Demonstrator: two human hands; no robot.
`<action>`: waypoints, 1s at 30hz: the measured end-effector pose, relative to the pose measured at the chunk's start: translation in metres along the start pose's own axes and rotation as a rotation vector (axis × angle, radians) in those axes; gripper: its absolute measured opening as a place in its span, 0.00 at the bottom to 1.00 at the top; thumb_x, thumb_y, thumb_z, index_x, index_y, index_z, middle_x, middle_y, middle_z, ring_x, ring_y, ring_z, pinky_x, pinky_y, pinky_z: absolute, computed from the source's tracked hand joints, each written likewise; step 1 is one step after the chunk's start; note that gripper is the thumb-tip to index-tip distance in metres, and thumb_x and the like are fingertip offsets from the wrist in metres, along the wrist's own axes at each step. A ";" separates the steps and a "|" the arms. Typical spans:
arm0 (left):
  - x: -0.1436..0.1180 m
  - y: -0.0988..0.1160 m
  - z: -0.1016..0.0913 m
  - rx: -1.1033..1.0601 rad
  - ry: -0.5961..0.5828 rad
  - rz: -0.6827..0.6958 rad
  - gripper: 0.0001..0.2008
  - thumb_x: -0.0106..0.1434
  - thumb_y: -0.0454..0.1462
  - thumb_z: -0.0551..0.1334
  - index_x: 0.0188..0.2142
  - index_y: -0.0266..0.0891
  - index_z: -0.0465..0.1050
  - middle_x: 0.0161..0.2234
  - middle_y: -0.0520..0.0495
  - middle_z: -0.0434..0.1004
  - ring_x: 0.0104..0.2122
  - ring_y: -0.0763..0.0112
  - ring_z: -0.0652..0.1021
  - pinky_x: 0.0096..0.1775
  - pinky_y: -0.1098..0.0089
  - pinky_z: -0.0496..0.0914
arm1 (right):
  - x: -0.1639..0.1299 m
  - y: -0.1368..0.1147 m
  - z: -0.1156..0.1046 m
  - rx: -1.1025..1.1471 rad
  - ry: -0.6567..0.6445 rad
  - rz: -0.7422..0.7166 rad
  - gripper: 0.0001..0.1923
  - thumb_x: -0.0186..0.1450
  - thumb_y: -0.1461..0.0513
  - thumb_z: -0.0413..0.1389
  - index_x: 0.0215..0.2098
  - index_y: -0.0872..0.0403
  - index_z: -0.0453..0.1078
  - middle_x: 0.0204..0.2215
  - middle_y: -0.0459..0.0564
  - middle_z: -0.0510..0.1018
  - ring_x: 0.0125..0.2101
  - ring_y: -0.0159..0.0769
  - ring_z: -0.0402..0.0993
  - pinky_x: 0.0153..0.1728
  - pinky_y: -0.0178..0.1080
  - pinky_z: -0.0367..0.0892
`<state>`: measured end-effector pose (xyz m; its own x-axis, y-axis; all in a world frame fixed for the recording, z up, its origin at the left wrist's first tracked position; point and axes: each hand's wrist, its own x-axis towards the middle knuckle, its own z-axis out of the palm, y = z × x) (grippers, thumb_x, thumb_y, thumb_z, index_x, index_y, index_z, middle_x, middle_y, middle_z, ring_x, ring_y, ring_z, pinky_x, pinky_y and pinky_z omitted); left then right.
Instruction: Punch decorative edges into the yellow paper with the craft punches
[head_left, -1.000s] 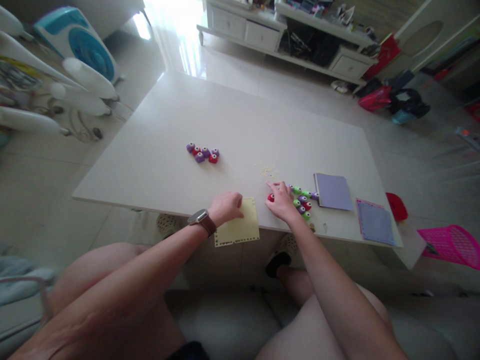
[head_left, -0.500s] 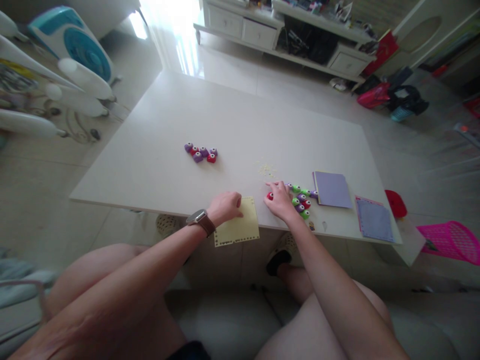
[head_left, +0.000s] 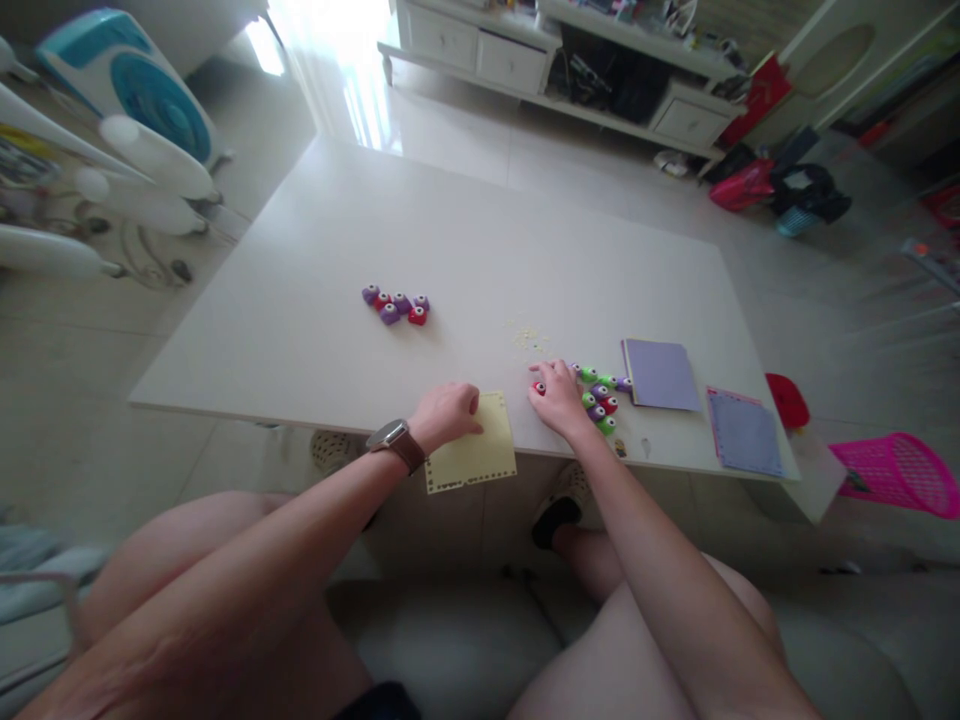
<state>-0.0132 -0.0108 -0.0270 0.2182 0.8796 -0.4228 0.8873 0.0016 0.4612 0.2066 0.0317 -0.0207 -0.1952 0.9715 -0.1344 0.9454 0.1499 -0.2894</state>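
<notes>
Your left hand (head_left: 448,412) pinned the punched yellow paper (head_left: 474,458), probably steadying its overhang; right hand (head_left: 556,397) touched a red craft punch (head_left: 538,387), grips' closure unclear.

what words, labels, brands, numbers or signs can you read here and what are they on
None can be read.
Wristwatch with a brown strap: dial too small and blurred.
Small red, purple and green punches with round white tops: any marks too small.
Yellow paper sheet with punched edges: holes, no lettering visible.
Blue-and-white appliance: any brand too blurred.
</notes>
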 end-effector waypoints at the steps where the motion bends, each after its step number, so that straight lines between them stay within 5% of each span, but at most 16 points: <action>1: 0.000 0.000 0.000 -0.001 -0.002 -0.005 0.14 0.51 0.46 0.70 0.34 0.43 0.75 0.34 0.47 0.79 0.33 0.63 0.76 0.31 0.67 0.63 | 0.001 0.002 -0.002 -0.007 -0.006 -0.009 0.16 0.65 0.64 0.52 0.49 0.51 0.75 0.49 0.56 0.74 0.51 0.50 0.65 0.49 0.47 0.62; 5: 0.000 0.000 0.000 -0.006 -0.012 -0.017 0.13 0.51 0.46 0.70 0.34 0.44 0.75 0.33 0.47 0.79 0.33 0.63 0.76 0.30 0.67 0.62 | 0.003 0.011 -0.009 -0.066 -0.030 -0.033 0.12 0.66 0.67 0.50 0.38 0.52 0.76 0.43 0.54 0.78 0.48 0.47 0.68 0.46 0.45 0.59; 13: -0.001 0.000 -0.001 -0.004 -0.011 -0.012 0.14 0.52 0.46 0.70 0.34 0.43 0.74 0.34 0.47 0.79 0.34 0.63 0.76 0.31 0.67 0.62 | 0.000 0.035 -0.017 -0.221 0.032 -0.016 0.14 0.65 0.70 0.49 0.35 0.51 0.76 0.42 0.55 0.79 0.48 0.50 0.65 0.45 0.48 0.55; 19: 0.002 -0.010 -0.008 0.015 0.045 -0.026 0.11 0.55 0.44 0.68 0.36 0.43 0.73 0.36 0.46 0.79 0.38 0.61 0.76 0.33 0.66 0.63 | -0.006 0.020 -0.021 -0.191 0.002 -0.057 0.16 0.60 0.71 0.51 0.39 0.50 0.77 0.45 0.56 0.77 0.50 0.52 0.63 0.45 0.50 0.56; 24: 0.004 -0.022 -0.023 0.048 0.164 -0.030 0.06 0.60 0.38 0.63 0.39 0.43 0.72 0.40 0.45 0.78 0.41 0.61 0.76 0.40 0.65 0.67 | -0.011 -0.002 -0.030 -0.120 -0.018 -0.127 0.10 0.63 0.65 0.55 0.41 0.49 0.76 0.46 0.53 0.78 0.50 0.51 0.64 0.47 0.50 0.56; 30: 0.010 -0.056 -0.047 0.016 0.443 -0.038 0.22 0.61 0.38 0.62 0.55 0.37 0.68 0.58 0.37 0.70 0.56 0.54 0.70 0.56 0.59 0.67 | -0.023 -0.017 -0.041 -0.085 -0.026 -0.183 0.09 0.66 0.62 0.56 0.42 0.49 0.76 0.46 0.52 0.78 0.50 0.48 0.65 0.45 0.48 0.56</action>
<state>-0.0794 0.0204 -0.0209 -0.0067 0.9981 -0.0620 0.8981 0.0332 0.4385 0.2056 0.0143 0.0265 -0.3716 0.9217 -0.1111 0.9118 0.3398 -0.2306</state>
